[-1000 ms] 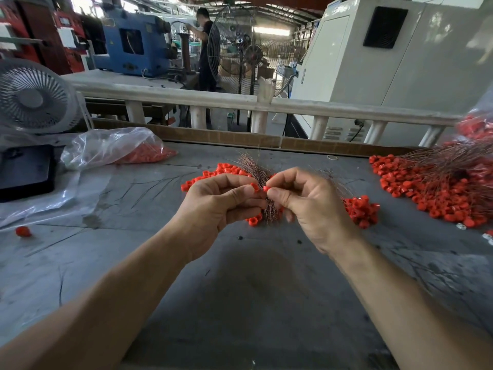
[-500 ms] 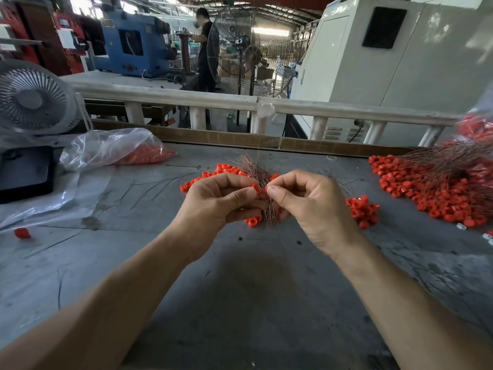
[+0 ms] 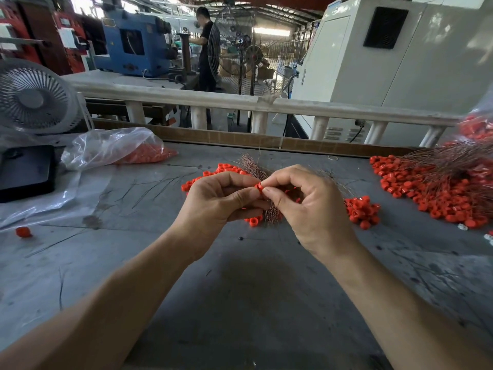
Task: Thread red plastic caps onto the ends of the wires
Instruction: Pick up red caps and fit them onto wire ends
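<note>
Head view
Clear bag (image 3: 106,148): lies slumped on the counter (image 3: 240,303) at far left, mouth loose, a heap of red caps showing through its right end.
Second bag (image 3: 477,124): at the far right edge, more red caps inside, mostly cut off by the frame.
Loose caps (image 3: 360,210): a small pile just right of the hands; another spread (image 3: 210,174) behind the left hand.
Finished pile (image 3: 437,193): capped wires heaped at right, caps toward the near side, wire tails fanning up and right.
Left hand (image 3: 216,201): grip curled round a bundle of wires (image 3: 253,166), thumb laid across toward the cap.
Right hand (image 3: 309,204): grip pinching a red cap (image 3: 258,187) between thumb and forefinger tips.
Cap position: right between the two grips, above the counter, touching both thumbs.
Bundle axis: roughly upright, ends splaying away from the viewer above the fists and hanging out below.
Cap's bore direction: too small to tell.
</note>
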The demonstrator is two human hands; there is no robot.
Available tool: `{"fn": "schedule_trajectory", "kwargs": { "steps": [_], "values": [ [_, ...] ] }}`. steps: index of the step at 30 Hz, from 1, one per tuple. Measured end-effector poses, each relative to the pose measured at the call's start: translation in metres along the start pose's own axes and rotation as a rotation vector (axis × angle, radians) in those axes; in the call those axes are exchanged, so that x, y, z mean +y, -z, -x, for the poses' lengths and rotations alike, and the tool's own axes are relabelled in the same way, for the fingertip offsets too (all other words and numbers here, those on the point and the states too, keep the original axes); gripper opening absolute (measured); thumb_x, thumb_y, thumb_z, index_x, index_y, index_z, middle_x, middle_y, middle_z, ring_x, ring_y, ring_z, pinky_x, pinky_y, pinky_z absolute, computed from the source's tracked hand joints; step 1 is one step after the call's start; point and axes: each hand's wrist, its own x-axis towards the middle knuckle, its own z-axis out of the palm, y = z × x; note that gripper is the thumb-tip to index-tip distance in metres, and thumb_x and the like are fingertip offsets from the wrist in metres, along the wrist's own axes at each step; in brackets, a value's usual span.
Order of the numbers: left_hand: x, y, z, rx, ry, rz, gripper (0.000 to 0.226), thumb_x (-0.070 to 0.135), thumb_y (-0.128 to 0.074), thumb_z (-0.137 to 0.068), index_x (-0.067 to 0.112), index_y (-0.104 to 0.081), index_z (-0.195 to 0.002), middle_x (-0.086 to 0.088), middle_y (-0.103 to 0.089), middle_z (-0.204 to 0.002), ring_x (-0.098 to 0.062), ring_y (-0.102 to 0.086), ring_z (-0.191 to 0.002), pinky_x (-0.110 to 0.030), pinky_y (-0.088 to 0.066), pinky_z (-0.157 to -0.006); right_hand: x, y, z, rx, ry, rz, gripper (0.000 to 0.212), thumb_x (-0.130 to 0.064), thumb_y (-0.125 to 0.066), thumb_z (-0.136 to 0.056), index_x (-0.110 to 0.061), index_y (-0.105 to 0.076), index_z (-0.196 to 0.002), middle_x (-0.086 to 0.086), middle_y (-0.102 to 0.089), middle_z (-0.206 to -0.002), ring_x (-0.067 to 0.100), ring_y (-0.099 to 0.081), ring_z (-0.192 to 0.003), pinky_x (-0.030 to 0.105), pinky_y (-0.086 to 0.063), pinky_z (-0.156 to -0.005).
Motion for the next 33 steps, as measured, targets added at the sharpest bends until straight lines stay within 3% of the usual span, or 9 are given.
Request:
{"fn": "schedule_trajectory", "kwargs": {
  "steps": [6, 13, 19, 22, 25, 28, 33],
  "values": [
    [0.000, -0.001, 0.000, 0.012, -0.006, -0.016, 0.034, 0.013, -0.072, -0.078, -0.005, -0.068, -0.106, -0.024, -0.075, -0.095, -0.028, -0.075, -0.086, -0.038, -0.063, -0.081, 0.000, -0.002, 0.000, 0.030, 0.090, 0.069, 0.007, -0.004, -0.079, -0.086, -0.010, -0.078, -0.089, -0.004, -0.071, -0.093, 0.009, -0.067, -0.091, 0.020, -0.052, -0.082],
    [-0.001, -0.002, 0.001, 0.031, -0.042, -0.082, 0.038, 0.008, -0.070, -0.080, -0.013, -0.064, -0.111, -0.029, -0.074, -0.096, -0.030, -0.075, -0.085, -0.039, -0.064, -0.080, 0.000, -0.002, 0.000, 0.004, 0.040, 0.076, 0.009, -0.008, -0.080, -0.087, -0.015, -0.079, -0.090, -0.008, -0.071, -0.091, 0.006, -0.067, -0.088, 0.015, -0.051, -0.077],
    [-0.002, 0.000, 0.000, 0.033, -0.003, -0.022, 0.035, 0.014, -0.071, -0.082, -0.007, -0.067, -0.110, -0.023, -0.073, -0.091, -0.029, -0.073, -0.086, -0.038, -0.063, -0.080, -0.001, -0.004, 0.002, 0.024, 0.082, 0.125, 0.014, -0.008, -0.080, -0.087, -0.016, -0.080, -0.098, -0.007, -0.071, -0.097, 0.005, -0.066, -0.092, 0.010, -0.048, -0.080],
    [-0.004, -0.002, 0.000, 0.013, 0.060, 0.069, 0.032, 0.017, -0.070, -0.084, -0.002, -0.068, -0.109, -0.018, -0.071, -0.088, -0.025, -0.071, -0.084, -0.033, -0.062, -0.078, -0.002, -0.007, 0.002, 0.038, 0.136, 0.218, 0.015, -0.012, -0.080, -0.087, -0.015, -0.077, -0.101, -0.006, -0.068, -0.100, 0.008, -0.065, -0.094, 0.022, -0.053, -0.082],
    [-0.004, -0.004, 0.001, 0.003, 0.098, 0.121, 0.030, 0.017, -0.066, -0.088, -0.002, -0.066, -0.112, -0.022, -0.066, -0.097, -0.029, -0.066, -0.091, -0.040, -0.058, -0.088, -0.005, -0.011, 0.004, 0.077, 0.151, 0.349, 0.014, -0.016, -0.079, -0.086, -0.016, -0.074, -0.099, -0.007, -0.066, -0.100, 0.014, -0.062, -0.096, 0.033, -0.052, -0.081],
    [-0.003, -0.005, 0.002, -0.007, 0.136, 0.162, 0.029, 0.015, -0.063, -0.092, -0.003, -0.065, -0.115, -0.024, -0.061, -0.108, -0.034, -0.060, -0.100, -0.042, -0.054, -0.092, -0.009, -0.015, 0.005, 0.124, 0.180, 0.465, 0.011, -0.019, -0.078, -0.087, -0.017, -0.072, -0.096, -0.006, -0.067, -0.098, 0.017, -0.061, -0.096, 0.031, -0.051, -0.077],
    [-0.001, -0.007, 0.003, 0.001, 0.170, 0.185, 0.024, 0.015, -0.063, -0.093, 0.001, -0.067, -0.111, -0.025, -0.058, -0.109, -0.035, -0.057, -0.102, -0.044, -0.051, -0.096, -0.010, -0.015, 0.005, 0.135, 0.205, 0.488, 0.007, -0.016, -0.074, -0.088, -0.015, -0.071, -0.094, -0.005, -0.066, -0.096, 0.017, -0.061, -0.094, 0.029, -0.049, -0.076]
  ]
}}
